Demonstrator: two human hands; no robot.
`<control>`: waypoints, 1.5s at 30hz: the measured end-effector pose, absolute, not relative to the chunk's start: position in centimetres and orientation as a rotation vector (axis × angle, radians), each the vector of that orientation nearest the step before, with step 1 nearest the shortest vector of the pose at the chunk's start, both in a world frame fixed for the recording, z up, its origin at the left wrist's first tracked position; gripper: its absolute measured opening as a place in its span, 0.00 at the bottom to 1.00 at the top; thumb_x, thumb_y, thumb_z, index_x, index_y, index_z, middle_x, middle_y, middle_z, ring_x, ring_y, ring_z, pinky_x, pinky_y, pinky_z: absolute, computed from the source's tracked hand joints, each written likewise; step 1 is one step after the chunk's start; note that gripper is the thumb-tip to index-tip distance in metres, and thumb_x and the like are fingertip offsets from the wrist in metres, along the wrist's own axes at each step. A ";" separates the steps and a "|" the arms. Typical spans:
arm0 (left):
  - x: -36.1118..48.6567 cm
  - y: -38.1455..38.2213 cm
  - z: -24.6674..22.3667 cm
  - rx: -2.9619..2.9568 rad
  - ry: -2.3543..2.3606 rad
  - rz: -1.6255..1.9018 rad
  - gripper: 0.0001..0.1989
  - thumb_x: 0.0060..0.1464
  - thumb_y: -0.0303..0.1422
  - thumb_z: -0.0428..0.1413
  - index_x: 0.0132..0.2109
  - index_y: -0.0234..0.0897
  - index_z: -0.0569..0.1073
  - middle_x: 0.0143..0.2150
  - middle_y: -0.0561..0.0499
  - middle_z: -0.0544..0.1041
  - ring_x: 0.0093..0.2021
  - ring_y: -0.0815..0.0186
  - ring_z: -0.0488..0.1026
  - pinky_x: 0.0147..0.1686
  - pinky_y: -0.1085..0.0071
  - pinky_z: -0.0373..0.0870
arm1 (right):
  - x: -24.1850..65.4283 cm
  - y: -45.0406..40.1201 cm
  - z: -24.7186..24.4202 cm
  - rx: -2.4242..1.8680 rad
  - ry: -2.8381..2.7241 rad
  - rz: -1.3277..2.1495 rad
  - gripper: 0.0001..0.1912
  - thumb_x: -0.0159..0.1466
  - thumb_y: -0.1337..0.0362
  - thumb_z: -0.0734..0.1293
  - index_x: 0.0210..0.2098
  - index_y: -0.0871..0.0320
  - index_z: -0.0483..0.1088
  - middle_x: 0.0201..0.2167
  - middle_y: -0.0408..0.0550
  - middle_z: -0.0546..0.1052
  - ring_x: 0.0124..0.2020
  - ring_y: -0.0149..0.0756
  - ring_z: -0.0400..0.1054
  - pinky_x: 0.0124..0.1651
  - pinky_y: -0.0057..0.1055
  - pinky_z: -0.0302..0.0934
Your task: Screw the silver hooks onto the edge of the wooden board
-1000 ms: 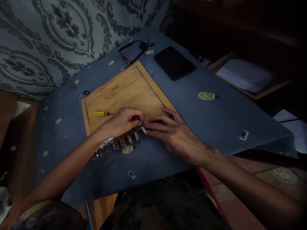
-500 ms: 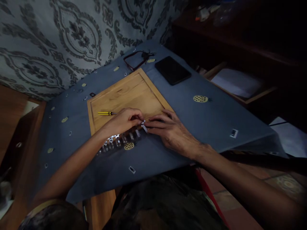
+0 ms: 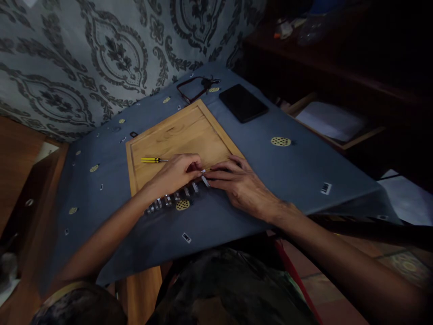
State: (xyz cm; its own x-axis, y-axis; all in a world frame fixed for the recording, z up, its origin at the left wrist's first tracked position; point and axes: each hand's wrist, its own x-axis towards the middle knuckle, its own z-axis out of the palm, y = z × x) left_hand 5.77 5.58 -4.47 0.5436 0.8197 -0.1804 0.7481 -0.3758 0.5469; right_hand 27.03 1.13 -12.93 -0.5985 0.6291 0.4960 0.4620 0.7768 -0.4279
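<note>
My left hand (image 3: 179, 171) is closed at the board's front edge, thumb and index finger pinching a small shiny metal piece (image 3: 203, 171). My right hand (image 3: 237, 183) comes in from the other side, its fingers bent toward the same piece and their tips at it. The exact shape of the piece is too small to make out. Several curved metal strips (image 3: 168, 200) stand in a row along the near edge of the wooden board (image 3: 216, 124), partly behind my left forearm. A screwdriver with a yellow and black handle (image 3: 150, 160) lies on the board, its shaft tip reaching behind my left hand.
A blue tablecloth with pineapple prints (image 3: 287, 180) covers the table. Behind the board are a dark strap loop (image 3: 191, 97) and a black tablet-like slab (image 3: 243, 103). An open drawer with papers (image 3: 331, 119) is at the right, and a patterned curtain (image 3: 118, 54) hangs at the back.
The view has shifted slightly. Both hands stay together at the small metal piece, with only a slight change in how it sits between the fingertips.
</note>
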 end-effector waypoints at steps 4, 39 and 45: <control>6.0 5.5 -4.3 2.322 1.269 0.125 0.04 0.56 0.26 0.60 0.33 0.35 0.74 0.27 0.56 0.74 0.29 0.70 0.68 0.32 0.72 0.60 | 27.1 1.1 -12.9 -0.824 -2.328 0.341 0.25 0.61 0.78 0.61 0.49 0.47 0.77 0.53 0.41 0.81 0.57 0.43 0.68 0.66 0.56 0.48; -1.0 5.8 -2.6 2.526 1.727 0.160 0.12 0.62 0.29 0.51 0.49 0.38 0.76 0.47 0.46 0.80 0.50 0.57 0.76 0.53 0.60 0.71 | 27.2 1.4 -13.3 -0.796 -2.314 0.337 0.25 0.61 0.77 0.62 0.50 0.47 0.77 0.53 0.42 0.81 0.58 0.43 0.68 0.66 0.56 0.49; -6.0 7.0 -3.6 2.472 1.869 0.063 0.22 0.55 0.23 0.47 0.54 0.33 0.75 0.56 0.40 0.76 0.59 0.51 0.70 0.62 0.53 0.66 | 27.2 1.6 -13.4 -0.773 -2.308 0.297 0.25 0.61 0.77 0.61 0.50 0.48 0.77 0.52 0.43 0.81 0.56 0.43 0.69 0.65 0.55 0.52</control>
